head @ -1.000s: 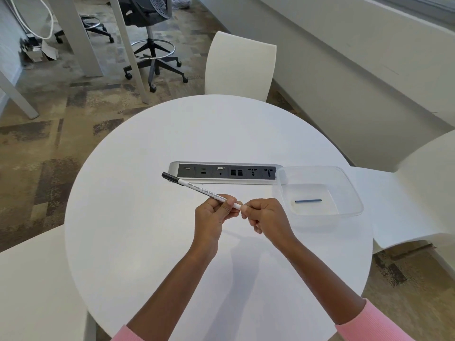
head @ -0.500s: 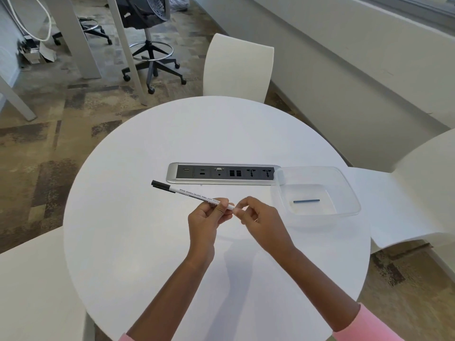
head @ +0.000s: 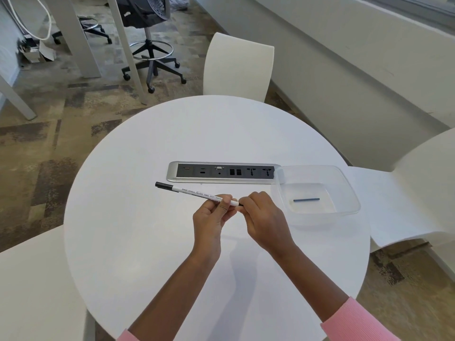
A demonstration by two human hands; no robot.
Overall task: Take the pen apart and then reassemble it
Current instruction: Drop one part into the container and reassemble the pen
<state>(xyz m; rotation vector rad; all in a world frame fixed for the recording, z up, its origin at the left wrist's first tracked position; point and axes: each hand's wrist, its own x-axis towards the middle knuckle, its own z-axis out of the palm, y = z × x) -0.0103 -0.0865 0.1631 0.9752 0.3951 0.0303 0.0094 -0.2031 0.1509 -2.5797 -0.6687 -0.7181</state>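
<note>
The pen (head: 197,193) is held just above the white round table (head: 147,242), a little toward six o'clock from the power strip (head: 221,172), and its long axis runs from about ten o'clock to four o'clock: the black capped end points out to ten o'clock, while the near end, where a small dark tip shows, points to four o'clock into the hands. The left hand (head: 211,217) is clamped on the barrel near that end, thumb and fingers pressed around it. The right hand (head: 263,217) has its fingertips drawn together at the dark tip; whether they truly pinch it or only touch it, I cannot tell. The main risk, as I judge it, is a small part slipping free: a sudden release under a pull could send it across the table or onto the floor, since the clear tub (head: 344,193) at three o'clock, already holding a thin dark rod (head: 306,200), is well apart from the hands. A loose left grip could also let the long free end tip down and twist the barrel out of line.
</note>
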